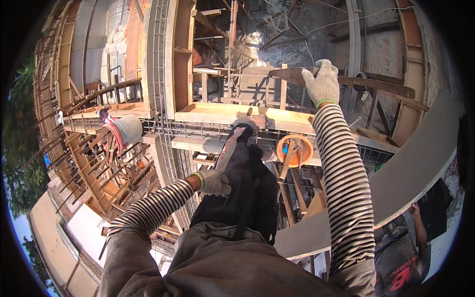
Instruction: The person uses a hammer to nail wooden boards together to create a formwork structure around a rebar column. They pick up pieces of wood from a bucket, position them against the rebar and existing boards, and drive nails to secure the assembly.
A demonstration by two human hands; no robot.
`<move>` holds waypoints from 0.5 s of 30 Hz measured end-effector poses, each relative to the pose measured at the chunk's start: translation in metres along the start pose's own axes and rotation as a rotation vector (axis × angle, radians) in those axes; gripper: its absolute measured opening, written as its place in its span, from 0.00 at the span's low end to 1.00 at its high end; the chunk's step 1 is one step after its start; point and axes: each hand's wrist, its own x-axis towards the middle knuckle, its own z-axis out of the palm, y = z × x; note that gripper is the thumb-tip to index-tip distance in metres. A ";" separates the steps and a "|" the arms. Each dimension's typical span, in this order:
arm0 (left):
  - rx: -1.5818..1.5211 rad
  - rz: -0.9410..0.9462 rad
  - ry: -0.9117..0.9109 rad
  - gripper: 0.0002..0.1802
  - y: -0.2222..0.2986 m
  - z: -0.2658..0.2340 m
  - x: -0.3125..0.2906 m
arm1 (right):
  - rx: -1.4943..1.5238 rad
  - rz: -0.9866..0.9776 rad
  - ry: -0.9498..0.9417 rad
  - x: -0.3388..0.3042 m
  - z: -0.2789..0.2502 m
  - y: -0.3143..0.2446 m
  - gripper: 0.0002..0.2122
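Observation:
My right hand [322, 85], in a knitted off-white glove, reaches ahead and closes over a long narrow wooden board [381, 85]. The board runs crosswise and shows on both sides of the glove. My left hand [213, 182], gloved alike, is curled beside my dark trousers [232, 193]. Thin slivers poke out below its fingers, too small to name. Between my arms, near my feet, an orange bucket [309, 151] holds several tools, one with a wooden handle [287, 164].
My feet rest by a timber formwork edge [217, 115] with a rebar cage [185, 131] alongside. Gaps between the beams drop to props below. At left hangs a whitish bucket [127, 127]. A grey curved band [396, 183] sweeps right; below it is another person [403, 252].

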 end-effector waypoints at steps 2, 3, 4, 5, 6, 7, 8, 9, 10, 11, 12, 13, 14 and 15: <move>-0.037 -0.021 -0.008 0.21 -0.003 -0.001 0.006 | 0.030 -0.010 0.033 -0.003 0.003 -0.004 0.26; -0.054 -0.006 0.006 0.20 -0.005 0.001 0.005 | 0.027 -0.002 0.022 -0.004 0.004 -0.004 0.26; -0.062 0.012 0.026 0.20 -0.003 -0.003 0.003 | 0.025 0.007 0.021 -0.003 0.003 -0.005 0.26; -0.024 0.067 0.088 0.18 0.001 -0.004 -0.004 | 0.021 0.004 0.022 -0.004 0.000 -0.006 0.25; -0.038 0.109 0.145 0.19 0.002 -0.003 -0.007 | 0.024 0.007 0.020 -0.004 -0.001 -0.003 0.25; -0.052 0.150 0.203 0.19 0.001 -0.001 -0.011 | 0.028 0.008 0.019 -0.004 -0.001 -0.001 0.25; -0.066 0.191 0.270 0.20 0.000 0.000 -0.015 | 0.036 0.002 0.022 -0.001 -0.002 -0.002 0.25; -0.073 0.164 0.311 0.18 -0.002 0.005 -0.016 | 0.028 0.016 0.024 -0.001 -0.004 -0.003 0.26; -0.138 0.183 0.361 0.18 -0.002 0.008 -0.019 | 0.032 0.015 0.030 -0.002 -0.003 -0.002 0.26; -0.206 0.204 0.410 0.17 -0.001 0.010 -0.023 | 0.036 0.013 0.036 -0.002 -0.002 -0.001 0.26; -0.276 0.224 0.460 0.16 -0.001 0.015 -0.025 | 0.038 0.009 0.040 -0.002 -0.004 -0.002 0.26; -0.308 0.259 0.522 0.14 -0.008 0.029 -0.023 | 0.042 -0.005 0.013 -0.003 -0.004 -0.009 0.26; -0.308 0.274 0.557 0.14 -0.012 0.042 -0.020 | 0.026 -0.026 0.026 -0.003 -0.001 -0.011 0.26; -0.312 0.286 0.594 0.14 -0.014 0.056 -0.015 | 0.009 -0.051 0.036 -0.002 0.005 -0.005 0.26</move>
